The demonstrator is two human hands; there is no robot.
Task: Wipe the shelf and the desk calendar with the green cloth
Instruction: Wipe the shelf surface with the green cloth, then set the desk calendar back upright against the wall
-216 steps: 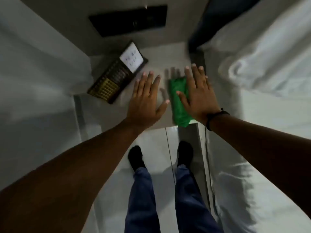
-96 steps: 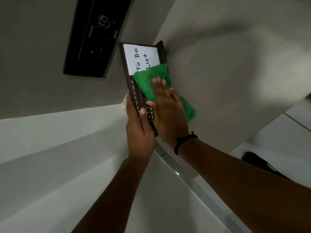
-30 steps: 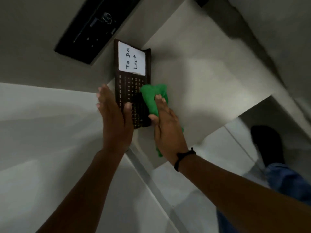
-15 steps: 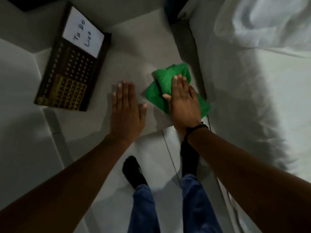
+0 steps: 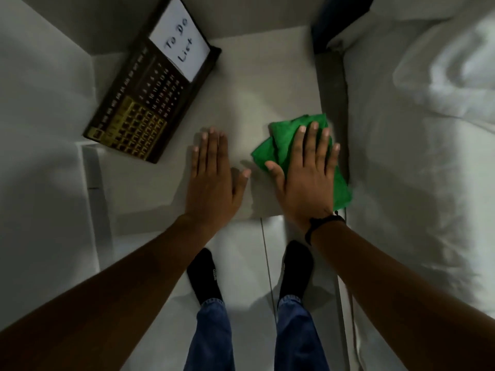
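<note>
The pale shelf (image 5: 254,84) runs between a wall and a bed. On its back left the dark desk calendar (image 5: 144,103) lies flat, with a white "To Do List" card at its top end. The green cloth (image 5: 284,135) lies crumpled at the shelf's right front edge. My right hand (image 5: 305,178) rests flat on the cloth, fingers stretched and spread, and covers its middle. My left hand (image 5: 214,178) lies flat on the bare shelf beside it, fingers straight, holding nothing. A narrow gap separates the two thumbs.
A bed with white sheets (image 5: 428,156) borders the shelf on the right, with a dark headboard (image 5: 334,20) at the back. A white wall (image 5: 40,103) closes the left side. My feet in black socks (image 5: 203,274) stand on pale floor tiles below the shelf's front edge.
The calendar, held and wiped with the cloth earlier, now lies flat at the back left. Both hands came down flat on the shelf, the right on the cloth; little has moved in the last half second.
</note>
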